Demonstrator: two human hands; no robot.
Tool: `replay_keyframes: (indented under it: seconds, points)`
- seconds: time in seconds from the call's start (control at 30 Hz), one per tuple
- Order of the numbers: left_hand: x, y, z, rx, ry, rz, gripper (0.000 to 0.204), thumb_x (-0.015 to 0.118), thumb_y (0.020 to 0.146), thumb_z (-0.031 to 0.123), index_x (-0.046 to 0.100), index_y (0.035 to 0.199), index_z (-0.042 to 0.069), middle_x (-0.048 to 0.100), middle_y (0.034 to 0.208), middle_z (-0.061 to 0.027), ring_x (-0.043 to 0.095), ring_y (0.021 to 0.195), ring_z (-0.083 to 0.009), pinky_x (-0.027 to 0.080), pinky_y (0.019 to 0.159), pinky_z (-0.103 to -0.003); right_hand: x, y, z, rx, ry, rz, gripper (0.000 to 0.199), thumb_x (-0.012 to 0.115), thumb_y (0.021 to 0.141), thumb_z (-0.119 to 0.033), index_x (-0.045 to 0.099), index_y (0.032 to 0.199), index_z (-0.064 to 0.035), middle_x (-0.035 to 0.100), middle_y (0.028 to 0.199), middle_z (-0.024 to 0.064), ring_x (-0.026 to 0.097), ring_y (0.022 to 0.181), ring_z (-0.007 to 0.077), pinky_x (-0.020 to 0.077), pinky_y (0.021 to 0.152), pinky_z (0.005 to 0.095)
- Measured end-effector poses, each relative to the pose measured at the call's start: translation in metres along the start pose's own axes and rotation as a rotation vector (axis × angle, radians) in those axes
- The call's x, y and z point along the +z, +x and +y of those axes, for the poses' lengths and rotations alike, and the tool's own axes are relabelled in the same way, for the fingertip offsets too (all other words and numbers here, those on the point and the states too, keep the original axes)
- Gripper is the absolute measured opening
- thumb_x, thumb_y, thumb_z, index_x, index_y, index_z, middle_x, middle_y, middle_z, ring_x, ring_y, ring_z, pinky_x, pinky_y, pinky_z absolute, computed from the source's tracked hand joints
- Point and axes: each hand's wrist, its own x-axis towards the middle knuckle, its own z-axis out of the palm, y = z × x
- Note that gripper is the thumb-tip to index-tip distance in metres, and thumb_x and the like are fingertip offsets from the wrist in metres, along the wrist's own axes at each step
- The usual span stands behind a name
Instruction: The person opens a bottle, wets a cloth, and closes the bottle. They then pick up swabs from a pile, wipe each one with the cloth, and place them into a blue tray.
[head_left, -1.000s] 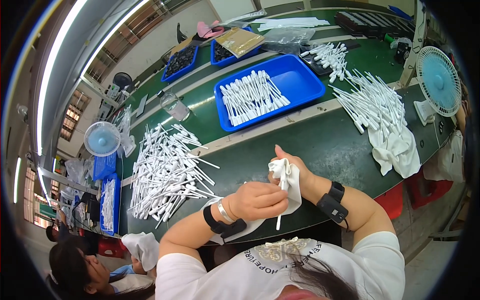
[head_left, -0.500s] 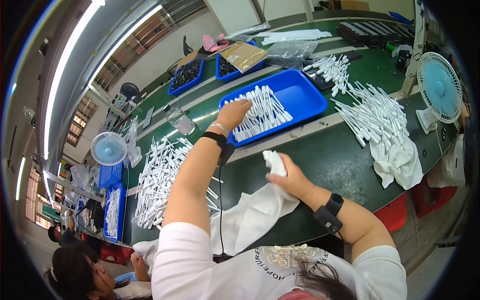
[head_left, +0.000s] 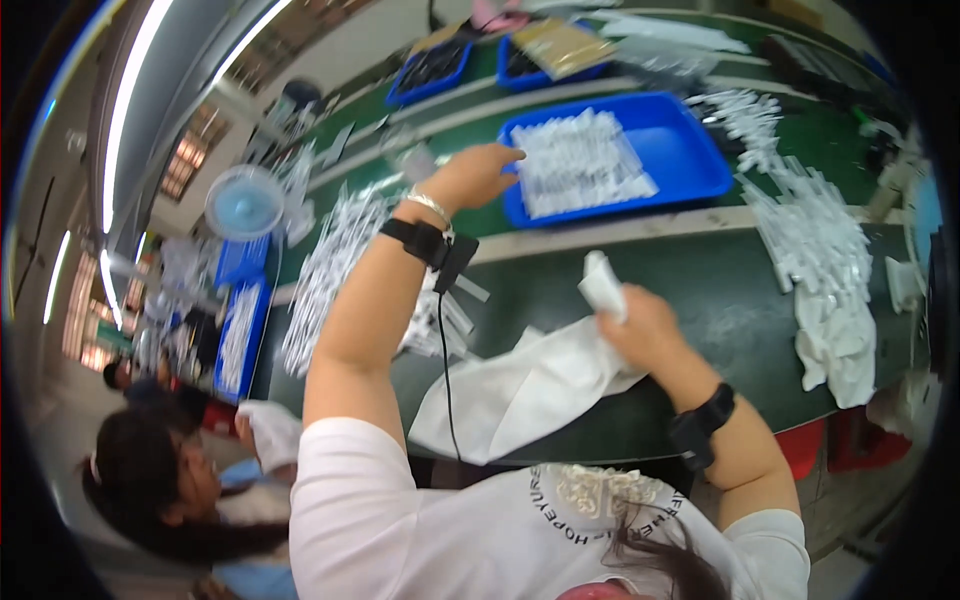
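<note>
My left hand (head_left: 470, 178) is at the left rim of a blue tray (head_left: 690, 190), fingers stretched toward it and slightly apart, with nothing visible in them. White plastic sticks with thicker ends (head_left: 580, 165) lie in rows over the tray's left part; motion blurs them. In front of the tray, my right hand (head_left: 645, 325) is closed around a white cloth (head_left: 535, 390). A bunched tip of the cloth pokes up above the fingers, and the rest trails left over the table's near edge. Beside my left forearm lies a loose heap of similar white sticks (head_left: 335, 280).
More white sticks (head_left: 815, 230) lie at the right, above another white cloth (head_left: 835, 340). Blue trays of black parts (head_left: 430, 72) stand at the back. A fan (head_left: 245, 203) is at the left. A co-worker (head_left: 150, 480) sits at lower left. A cable (head_left: 445, 370) hangs from my left wrist.
The view has shifted, so the table things appear farther right and higher. My left hand has moved off the sticks to the tray's left rim. My right hand still grips the cloth.
</note>
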Motion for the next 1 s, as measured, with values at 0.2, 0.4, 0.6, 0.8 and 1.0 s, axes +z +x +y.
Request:
replay_keyframes:
  seconds: [0.2,0.4,0.6,0.8,1.0]
  points:
    - [-0.027,-0.125,-0.006,-0.27,-0.244,-0.486,0.023,0.056,0.077,0.018,0.063,0.094,0.005,0.064,0.086,-0.0144,0.061,0.083,-0.0291,0.047,0.072,-0.037,0.003,0.004,-0.005,0.128,0.904,-0.318,0.036,0.054,0.071,-0.011,0.052,0.106,0.0009,0.058,0.095,0.0089,0.056,0.086,0.0196,0.0439,0.077,0.0298]
    - [0.024,-0.173,-0.031,-0.333,-0.012,-0.072,0.018,0.055,0.077,0.017,0.066,0.088,0.009,0.064,0.083,-0.0121,0.06,0.08,-0.0288,0.048,0.07,-0.037,0.007,0.001,-0.012,0.146,0.861,-0.301,0.031,0.052,0.077,-0.007,0.053,0.106,0.0002,0.057,0.095,0.0057,0.053,0.087,0.0136,0.0424,0.077,0.0267]
    - [0.046,-0.154,-0.059,-0.394,0.063,-0.033,0.016,0.058,0.074,0.011,0.065,0.087,0.008,0.064,0.084,-0.0112,0.06,0.079,-0.0303,0.047,0.071,-0.036,0.005,-0.004,-0.015,0.031,0.661,-0.282,0.025,0.054,0.079,-0.01,0.056,0.102,-0.0002,0.059,0.092,0.0053,0.054,0.084,0.0131,0.0427,0.075,0.027]
    - [0.043,-0.15,-0.065,-0.367,0.039,-0.189,0.019,0.056,0.074,0.013,0.065,0.091,0.012,0.064,0.087,-0.0101,0.06,0.081,-0.0289,0.047,0.072,-0.036,0.005,-0.001,-0.013,0.013,0.623,-0.276,0.025,0.057,0.079,-0.012,0.057,0.102,-0.0005,0.06,0.092,0.0054,0.054,0.084,0.013,0.0429,0.075,0.0274]
    - [0.043,-0.148,-0.063,-0.266,0.041,-0.236,0.019,0.059,0.072,0.013,0.065,0.09,0.01,0.063,0.085,-0.0125,0.059,0.081,-0.0298,0.047,0.072,-0.036,0.003,-0.001,-0.016,0.026,0.594,-0.267,0.026,0.057,0.079,-0.013,0.057,0.102,-0.0005,0.06,0.093,0.006,0.055,0.085,0.0142,0.043,0.076,0.0279]
